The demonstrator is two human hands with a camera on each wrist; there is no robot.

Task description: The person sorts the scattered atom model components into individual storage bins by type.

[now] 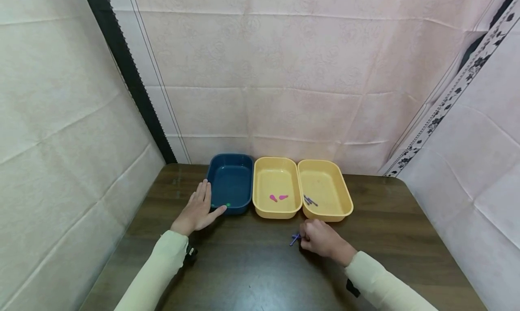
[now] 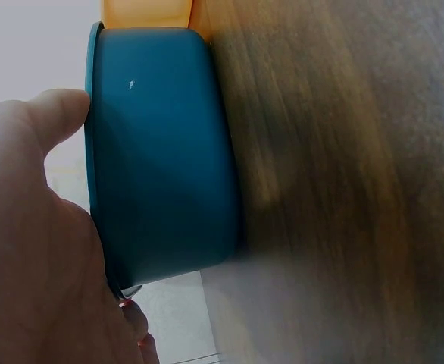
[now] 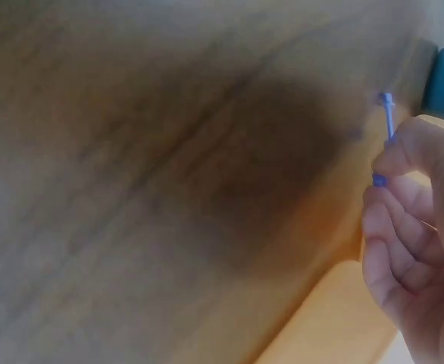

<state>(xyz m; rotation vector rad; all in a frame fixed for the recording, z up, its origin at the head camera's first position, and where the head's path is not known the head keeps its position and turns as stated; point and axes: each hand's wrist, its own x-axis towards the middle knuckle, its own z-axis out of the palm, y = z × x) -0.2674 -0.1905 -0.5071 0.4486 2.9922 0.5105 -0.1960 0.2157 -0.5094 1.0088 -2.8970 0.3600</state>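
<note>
My left hand [image 1: 197, 211] rests at the near left rim of a dark blue bin [image 1: 231, 184], fingers extended along its side. In the left wrist view, the thumb [image 2: 59, 117] touches the bin's rim. Just in front of the right yellow bin [image 1: 331, 189], my right hand [image 1: 321, 239] pinches a small purple stick [image 3: 389, 121] with knobbed ends between thumb and fingers. Purple sticks [image 1: 295, 238] show crossed beside the fingertips in the head view; how many are held, I cannot tell. Several similar darker purple sticks [image 1: 310, 200] lie inside the right yellow bin.
Between the blue bin and the right yellow bin stands another yellow bin [image 1: 276, 178], holding two pink pieces [image 1: 283, 197]. Small green pieces [image 1: 228, 205] lie in the blue bin. All bins stand side by side toward the back of the brown wooden table [image 1: 243, 270], before cloth-covered walls.
</note>
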